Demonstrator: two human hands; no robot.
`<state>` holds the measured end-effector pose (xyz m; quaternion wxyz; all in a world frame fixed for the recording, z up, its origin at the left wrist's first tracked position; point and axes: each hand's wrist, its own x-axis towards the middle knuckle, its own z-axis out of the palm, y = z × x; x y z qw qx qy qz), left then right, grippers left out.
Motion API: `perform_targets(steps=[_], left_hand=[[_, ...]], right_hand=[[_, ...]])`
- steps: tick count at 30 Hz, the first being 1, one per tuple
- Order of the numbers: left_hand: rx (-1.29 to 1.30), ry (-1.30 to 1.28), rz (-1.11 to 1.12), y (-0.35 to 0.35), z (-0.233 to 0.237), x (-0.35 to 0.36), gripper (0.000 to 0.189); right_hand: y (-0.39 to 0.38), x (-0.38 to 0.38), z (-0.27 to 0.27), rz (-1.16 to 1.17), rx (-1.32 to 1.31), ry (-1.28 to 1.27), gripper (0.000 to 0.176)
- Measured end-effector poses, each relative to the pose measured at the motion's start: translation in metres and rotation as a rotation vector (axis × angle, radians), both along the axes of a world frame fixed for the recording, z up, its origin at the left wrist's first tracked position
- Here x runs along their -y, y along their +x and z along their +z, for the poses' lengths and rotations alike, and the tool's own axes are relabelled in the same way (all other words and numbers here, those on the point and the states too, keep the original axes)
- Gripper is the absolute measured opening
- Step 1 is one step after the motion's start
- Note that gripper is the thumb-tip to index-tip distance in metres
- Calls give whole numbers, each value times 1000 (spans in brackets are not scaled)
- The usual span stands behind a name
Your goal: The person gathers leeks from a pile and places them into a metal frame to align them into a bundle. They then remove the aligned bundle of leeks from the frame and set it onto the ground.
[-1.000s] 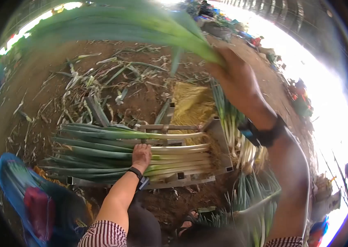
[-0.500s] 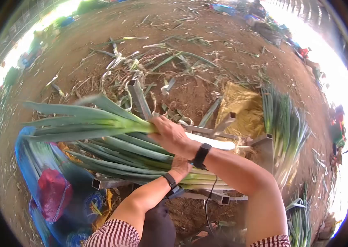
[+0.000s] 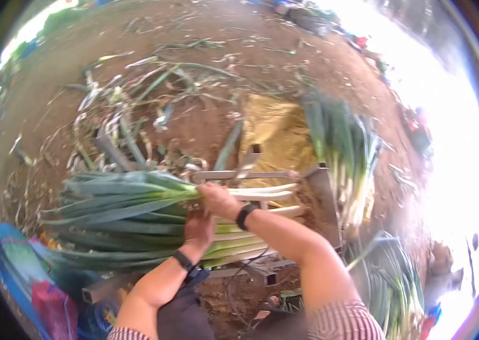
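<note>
My right hand (image 3: 221, 200), with a black band at the wrist, is closed round a leek (image 3: 163, 195), whose green leaves point left and whose white stem points right. This leek lies along the top of a pile of leeks (image 3: 132, 241) resting in a metal frame (image 3: 323, 195). Just below and left of it, my left hand (image 3: 199, 229) is pressed against the pile; its fingers are blurred and partly hidden among the stems.
Beyond the frame lies a yellow sack (image 3: 276, 127), with a leek bundle (image 3: 338, 147) to its right. More leeks (image 3: 389, 277) lie at lower right. A blue bag (image 3: 16, 266) and a red bag (image 3: 52, 306) are at lower left. Leaf scraps (image 3: 166, 73) litter the soil.
The leek in my right hand has come down onto the pile. Both hands have moved left in view, and the camera view has shifted, bringing more leeks into sight at lower right.
</note>
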<state>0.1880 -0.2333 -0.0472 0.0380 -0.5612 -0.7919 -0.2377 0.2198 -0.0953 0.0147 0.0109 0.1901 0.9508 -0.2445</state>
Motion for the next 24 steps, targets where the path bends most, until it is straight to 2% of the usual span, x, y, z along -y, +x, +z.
perform_targets(steps=[3, 6, 10, 11, 14, 18, 19, 21, 24], left_hand=[[-71, 30, -33, -3, 20, 1, 32], [-21, -105, -50, -3, 20, 4, 36], [-46, -77, -38, -4, 21, 3, 34], [-58, -69, -44, -3, 26, 2, 32], [-117, -33, -59, -3, 27, 2, 28], [-72, -152, -47, -2, 30, 0, 28], [-88, -97, -42, -3, 29, 0, 29], [-115, 8, -27, -2, 25, 3, 30], [21, -95, -18, 0, 31, 3, 33]], right_hand=[[14, 3, -22, 11, -194, -49, 20], [28, 1, -30, -5, -223, -6, 21], [43, -3, -19, -10, -239, 90, 22], [44, -9, -20, 38, -284, 154, 23], [44, -21, -1, -16, -423, 224, 27], [48, -28, -5, -8, -348, 165, 25], [53, -32, -21, 15, -357, 128, 27], [69, -32, -18, -1, -357, 59, 29], [86, -37, -33, -50, -390, -23, 29]])
